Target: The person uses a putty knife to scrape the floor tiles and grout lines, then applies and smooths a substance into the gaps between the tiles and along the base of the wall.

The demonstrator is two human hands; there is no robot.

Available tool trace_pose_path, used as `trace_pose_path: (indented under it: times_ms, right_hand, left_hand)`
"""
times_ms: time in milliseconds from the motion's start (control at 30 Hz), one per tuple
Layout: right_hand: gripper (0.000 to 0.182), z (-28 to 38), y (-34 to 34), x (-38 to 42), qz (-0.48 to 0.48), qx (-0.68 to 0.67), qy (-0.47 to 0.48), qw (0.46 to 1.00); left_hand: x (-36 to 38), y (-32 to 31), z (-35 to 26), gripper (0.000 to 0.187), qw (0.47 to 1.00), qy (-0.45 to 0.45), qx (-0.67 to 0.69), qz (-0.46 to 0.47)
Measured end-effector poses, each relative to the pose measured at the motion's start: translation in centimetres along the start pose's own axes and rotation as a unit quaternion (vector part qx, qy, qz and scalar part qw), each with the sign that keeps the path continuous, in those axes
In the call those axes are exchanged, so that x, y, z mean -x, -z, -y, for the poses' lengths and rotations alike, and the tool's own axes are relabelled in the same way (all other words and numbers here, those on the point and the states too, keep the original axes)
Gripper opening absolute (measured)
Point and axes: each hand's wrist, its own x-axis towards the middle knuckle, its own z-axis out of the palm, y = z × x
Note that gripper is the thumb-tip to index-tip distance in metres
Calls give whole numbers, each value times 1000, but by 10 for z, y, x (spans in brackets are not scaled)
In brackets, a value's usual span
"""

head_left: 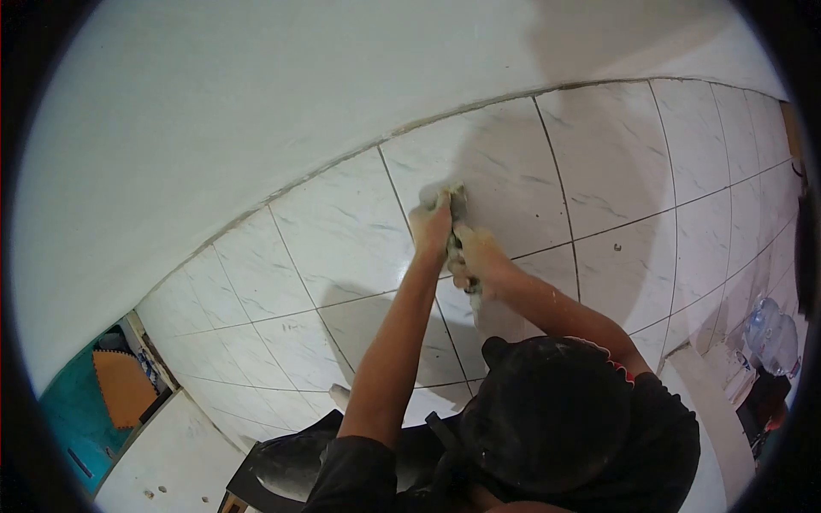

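Observation:
Both hands meet at a long, pale, paste-smeared thing (pixel 458 205) above the tiled floor; its kind I cannot make out. My left hand (pixel 431 226) is closed against its upper part, thumb pointing toward the wall. Just below and to the right, my right hand (pixel 479 256) wraps its fingers round the lower part. A narrow pale end (pixel 476 301) of the thing sticks out beneath that hand. Pale smears cover the fingers of both hands.
White marbled floor tiles (pixel 505 145) with dark joints run along a white wall (pixel 256 94). Clear plastic bottles (pixel 771 335) stand at the right. An orange foam mat (pixel 125 386) lies in a teal area at the left. A black cap (pixel 552 419) fills the lower middle.

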Motion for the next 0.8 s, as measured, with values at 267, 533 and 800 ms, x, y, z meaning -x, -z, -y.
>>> trace_pose_path:
  times_ms: [267,533,800]
  right_hand:
    - [24,2,-5,5,8,30,-8,999]
    - [33,17,-17,-19,64,-16,-8,998]
    - [31,7,-8,-14,10,2,0,1000]
  left_hand:
    - [-5,8,7,49,1000,9,-28,-4]
    - [-26,14,-22,45,998,56,33,-3]
    - [-13,11,-15,49,999,-13,-46,9]
